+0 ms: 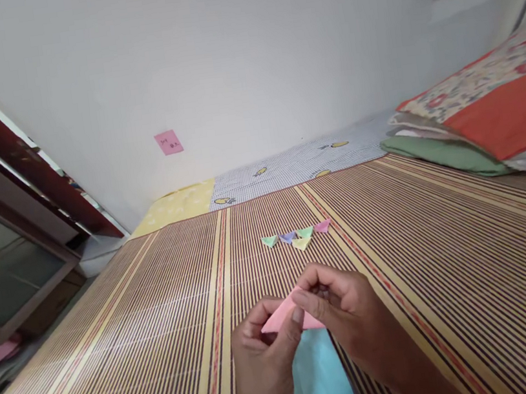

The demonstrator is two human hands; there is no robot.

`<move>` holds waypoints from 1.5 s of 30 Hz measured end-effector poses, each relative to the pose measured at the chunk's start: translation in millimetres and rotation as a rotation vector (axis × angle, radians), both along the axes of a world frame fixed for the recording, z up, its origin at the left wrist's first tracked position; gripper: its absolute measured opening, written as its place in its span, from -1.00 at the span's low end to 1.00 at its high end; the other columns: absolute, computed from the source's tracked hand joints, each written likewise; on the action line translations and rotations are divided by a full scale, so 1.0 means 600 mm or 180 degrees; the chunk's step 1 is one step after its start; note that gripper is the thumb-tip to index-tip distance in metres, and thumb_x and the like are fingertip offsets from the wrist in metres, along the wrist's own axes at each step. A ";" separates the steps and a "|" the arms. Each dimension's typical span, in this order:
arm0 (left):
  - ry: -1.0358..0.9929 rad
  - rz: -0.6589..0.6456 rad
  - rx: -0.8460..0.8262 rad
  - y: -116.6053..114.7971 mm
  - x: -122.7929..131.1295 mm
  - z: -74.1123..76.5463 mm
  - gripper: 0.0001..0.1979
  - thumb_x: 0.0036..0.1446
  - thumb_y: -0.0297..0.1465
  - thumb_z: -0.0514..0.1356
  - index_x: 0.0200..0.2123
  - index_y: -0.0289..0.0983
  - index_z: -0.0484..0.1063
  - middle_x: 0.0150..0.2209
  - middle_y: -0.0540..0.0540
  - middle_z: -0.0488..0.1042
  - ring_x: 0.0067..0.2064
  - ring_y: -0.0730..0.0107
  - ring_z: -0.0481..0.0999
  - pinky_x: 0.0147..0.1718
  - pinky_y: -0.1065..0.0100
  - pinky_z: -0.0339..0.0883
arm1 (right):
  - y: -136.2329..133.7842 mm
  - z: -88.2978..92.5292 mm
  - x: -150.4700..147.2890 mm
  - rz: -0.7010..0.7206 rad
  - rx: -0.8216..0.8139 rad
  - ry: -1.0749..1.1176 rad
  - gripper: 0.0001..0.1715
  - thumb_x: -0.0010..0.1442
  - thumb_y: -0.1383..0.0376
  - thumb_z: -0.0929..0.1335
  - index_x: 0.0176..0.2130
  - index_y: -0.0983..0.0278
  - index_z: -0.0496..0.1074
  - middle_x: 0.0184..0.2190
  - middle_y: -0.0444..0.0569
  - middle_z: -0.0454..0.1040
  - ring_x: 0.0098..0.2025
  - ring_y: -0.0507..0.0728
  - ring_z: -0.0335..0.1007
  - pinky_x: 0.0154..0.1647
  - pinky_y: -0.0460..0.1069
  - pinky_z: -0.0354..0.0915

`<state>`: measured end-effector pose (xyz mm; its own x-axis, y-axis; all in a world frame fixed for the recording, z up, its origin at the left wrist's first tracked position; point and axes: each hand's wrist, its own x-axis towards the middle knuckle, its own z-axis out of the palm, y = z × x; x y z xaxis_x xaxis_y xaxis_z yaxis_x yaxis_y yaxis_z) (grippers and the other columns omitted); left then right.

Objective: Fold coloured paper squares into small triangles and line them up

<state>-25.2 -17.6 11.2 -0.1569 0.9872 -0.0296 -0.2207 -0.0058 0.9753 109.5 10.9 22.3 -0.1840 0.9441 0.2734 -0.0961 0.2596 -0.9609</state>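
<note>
Striped mat point(156, 342), white wall point(273, 58) on my head view. I read a snug two-sided pinch: left hand point(264, 347) and right hand point(347, 306) grip pink folded paper point(280, 316) directly between them, neither nearer. Long edge runs roughly left-right, facing the light-blue sheet point(319, 371).

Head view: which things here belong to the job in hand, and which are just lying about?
Probably the job's:
- pink folded paper, held by left grip and right grip
- light-blue sheet below
- five small folded pieces beyond

Probably just about:
- red-and-floral fabric pile
- pink note
- yellow cloth
</note>
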 end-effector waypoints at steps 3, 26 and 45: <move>-0.0142 0.0101 -0.0001 0.003 0.001 -0.004 -0.77 -0.10 -0.30 0.51 -0.50 -0.29 0.57 -0.53 -0.01 0.50 -0.46 0.45 0.42 -0.46 0.47 0.30 | 0.001 -0.004 -0.004 -0.0140 0.0034 0.0049 -0.71 0.30 0.18 0.36 -0.41 0.26 0.41 -0.51 -0.15 0.38 -0.45 0.04 0.30 -0.44 -0.06 0.23; -0.0459 0.0086 -0.0239 -0.005 0.009 0.004 -0.76 -0.07 -0.27 0.49 -0.36 -0.30 0.65 -0.50 -0.08 0.58 -0.51 0.34 0.50 -0.48 0.37 0.36 | 0.009 -0.005 0.005 0.0386 -0.0369 0.0179 -0.81 0.07 0.30 0.52 -0.37 0.28 0.45 -0.50 -0.22 0.37 -0.45 0.00 0.23 -0.46 -0.10 0.15; -0.1394 0.0295 -0.0010 0.001 0.030 -0.006 -0.82 -0.02 -0.37 0.47 -0.31 -0.29 0.65 -0.32 -0.14 0.66 -0.32 0.26 0.64 -0.25 0.28 0.50 | 0.020 -0.017 -0.002 -0.0160 -0.0150 0.0412 -0.59 0.31 0.13 0.37 -0.50 0.28 0.43 -0.57 -0.14 0.40 -0.46 0.05 0.35 -0.38 -0.04 0.29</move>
<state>-7.2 -17.2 7.6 -0.2168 0.9693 -0.1159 -0.6115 -0.0423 0.7901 108.5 22.8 11.9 -0.1022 0.9636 0.2469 -0.2079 0.2220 -0.9526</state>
